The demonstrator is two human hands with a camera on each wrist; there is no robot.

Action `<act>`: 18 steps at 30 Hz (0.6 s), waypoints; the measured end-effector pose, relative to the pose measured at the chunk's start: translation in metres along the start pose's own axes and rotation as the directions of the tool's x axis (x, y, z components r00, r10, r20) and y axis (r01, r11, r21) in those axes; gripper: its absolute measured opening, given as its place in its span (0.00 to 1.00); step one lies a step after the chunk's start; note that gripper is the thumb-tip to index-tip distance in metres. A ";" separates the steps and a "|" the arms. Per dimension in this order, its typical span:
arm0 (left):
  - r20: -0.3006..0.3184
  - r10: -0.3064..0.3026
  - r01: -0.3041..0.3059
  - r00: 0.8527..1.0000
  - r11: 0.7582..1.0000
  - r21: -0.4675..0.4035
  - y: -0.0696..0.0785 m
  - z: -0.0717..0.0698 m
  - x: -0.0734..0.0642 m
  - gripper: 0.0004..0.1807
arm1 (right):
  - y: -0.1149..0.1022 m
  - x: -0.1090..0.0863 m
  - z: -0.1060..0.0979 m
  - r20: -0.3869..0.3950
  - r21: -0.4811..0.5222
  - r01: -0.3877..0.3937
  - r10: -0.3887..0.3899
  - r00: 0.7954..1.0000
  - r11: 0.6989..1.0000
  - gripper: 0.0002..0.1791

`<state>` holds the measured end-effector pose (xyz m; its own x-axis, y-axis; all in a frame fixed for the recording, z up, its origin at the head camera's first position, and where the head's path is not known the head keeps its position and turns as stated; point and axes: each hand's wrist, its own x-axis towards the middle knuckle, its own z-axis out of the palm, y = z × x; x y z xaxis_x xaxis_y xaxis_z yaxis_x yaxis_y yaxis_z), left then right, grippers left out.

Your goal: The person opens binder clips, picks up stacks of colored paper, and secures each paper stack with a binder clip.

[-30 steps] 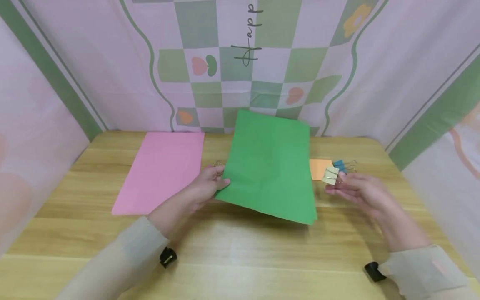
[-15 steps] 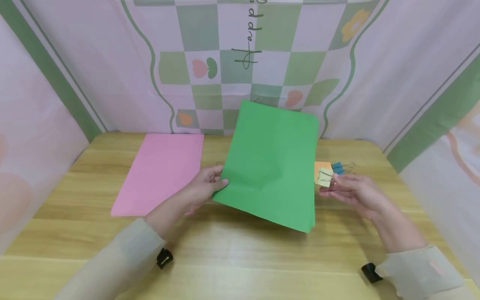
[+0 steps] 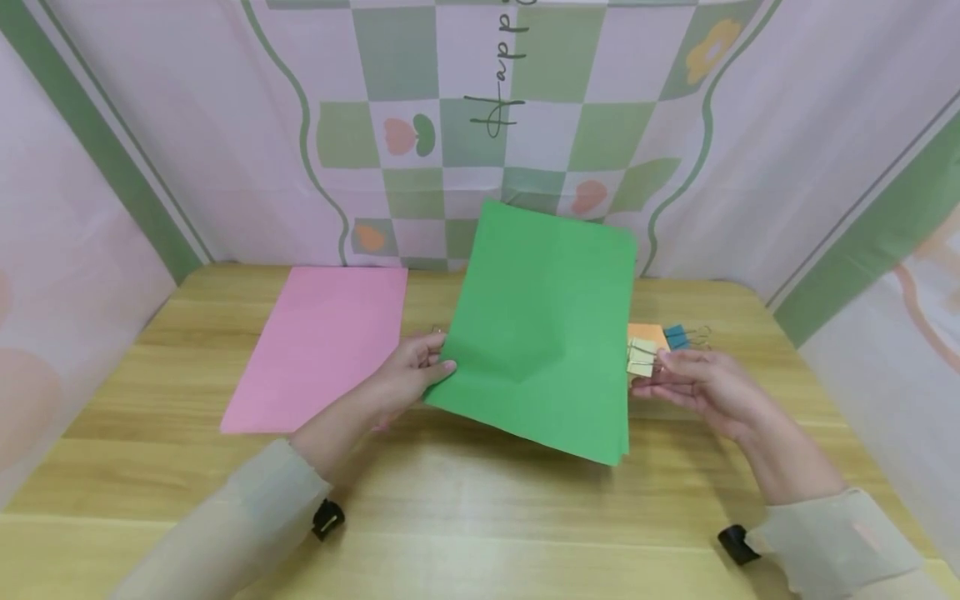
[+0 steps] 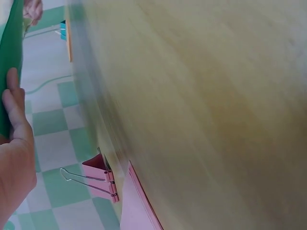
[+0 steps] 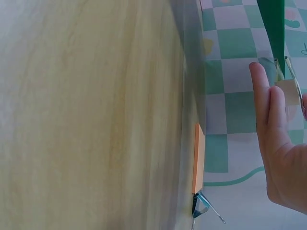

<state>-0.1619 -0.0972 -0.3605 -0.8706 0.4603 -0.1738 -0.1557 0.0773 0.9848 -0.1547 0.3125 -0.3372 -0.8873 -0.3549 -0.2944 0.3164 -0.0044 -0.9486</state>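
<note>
My left hand [image 3: 408, 375] grips the left edge of a stack of green paper sheets [image 3: 540, 333], thumb on top and fingers underneath. The sheets are held tilted above the table, and their lower right corners fan slightly apart. Between thumb and fingers, my right hand [image 3: 712, 387] pinches a pale yellow binder clip [image 3: 642, 357] at the paper's right edge. In the right wrist view the mouth of this clip [image 5: 287, 91] meets the edge of the green sheets [image 5: 273, 28]; how far it reaches over them I cannot tell.
Pink paper [image 3: 322, 350] lies on the wooden table [image 3: 480, 533] at left. Behind my right hand sit an orange pad [image 3: 649, 333] and a blue binder clip [image 3: 677, 337]. A pink binder clip [image 4: 98, 175] stands near the pink paper. A patterned curtain [image 3: 480, 133] hangs behind.
My right hand has moved left with the yellow binder clip, bringing it to the green paper's right edge. The green paper was raised a little at first, then held still.
</note>
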 end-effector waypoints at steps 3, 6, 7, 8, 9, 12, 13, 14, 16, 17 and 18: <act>0.002 0.026 -0.026 1.000 1.000 0.017 0.000 -0.001 0.000 0.23 | 0.000 0.001 0.002 0.000 -0.003 -0.014 0.014 1.000 1.000 0.10; 0.004 0.048 -0.048 0.999 0.998 0.049 0.000 -0.001 -0.001 0.23 | -0.001 0.003 0.003 -0.008 -0.013 -0.022 0.022 1.000 1.000 0.10; 0.006 0.050 -0.051 0.999 0.997 0.053 0.001 0.000 0.000 0.22 | -0.002 0.003 0.003 -0.012 -0.018 -0.023 0.023 1.000 1.000 0.10; 0.009 0.054 -0.055 0.998 0.997 0.059 0.001 0.000 0.000 0.22 | -0.002 0.004 0.004 -0.015 -0.022 -0.023 0.023 1.000 0.999 0.10; 0.012 0.057 -0.058 0.998 0.996 0.065 0.001 0.000 0.000 0.22 | -0.003 0.004 0.004 -0.018 -0.029 -0.022 0.021 1.000 0.999 0.10; 0.009 0.063 -0.063 0.998 0.994 0.085 0.001 0.002 0.001 0.21 | -0.004 0.005 0.005 -0.030 -0.034 -0.027 0.026 0.999 0.999 0.10; 0.008 0.066 -0.067 0.998 0.993 0.095 0.001 0.002 0.001 0.20 | -0.005 0.006 0.005 -0.033 -0.030 -0.029 0.028 0.999 0.999 0.10; 0.007 0.073 -0.073 0.997 0.992 0.103 0.001 0.002 0.001 0.20 | -0.005 0.006 0.005 -0.035 -0.026 -0.030 0.029 0.999 0.999 0.10; 0.000 0.081 -0.080 0.997 0.990 0.119 0.001 0.003 0.001 0.18 | -0.006 0.006 0.005 -0.040 -0.013 -0.033 0.032 0.999 0.999 0.10; -0.002 0.083 -0.082 0.997 0.988 0.129 0.000 0.004 0.001 0.17 | -0.007 0.006 0.006 -0.042 -0.009 -0.032 0.031 0.999 0.999 0.10; -0.002 0.085 -0.084 0.996 0.988 0.130 0.000 0.004 0.002 0.17 | -0.007 0.006 0.006 -0.044 -0.006 -0.031 0.030 0.999 1.000 0.10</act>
<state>-0.1612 -0.0926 -0.3608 -0.8815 0.4636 -0.0896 -0.0203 0.1523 0.9881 -0.1607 0.3048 -0.3318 -0.8912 -0.3136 -0.3279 0.3417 0.0117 -0.9397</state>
